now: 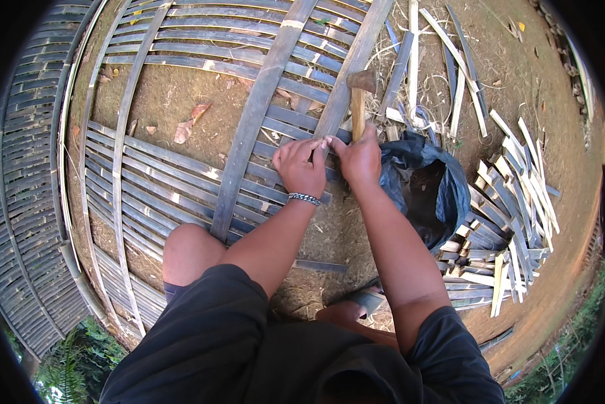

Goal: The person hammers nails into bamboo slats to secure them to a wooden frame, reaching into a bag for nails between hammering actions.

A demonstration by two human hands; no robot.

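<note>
My left hand (301, 165), with a chain bracelet at the wrist, rests on the slatted bamboo panel (254, 128). Its thumb and forefinger pinch together at a long bamboo rail, and whatever lies between them is too small to make out. Right beside it, my right hand (362, 158) grips a hammer (358, 111) by its wooden handle, the rusty head pointing away from me. The tips of my right thumb and forefinger meet those of the left hand.
A dark plastic bag (454, 182) lies gaping beside my right forearm. Behind it spreads a heap of split bamboo pieces (504, 215). More loose strips (457, 60) lie at the far right. Another slatted panel (26, 182) stands at the left. My bare knee (189, 254) is beside the panel.
</note>
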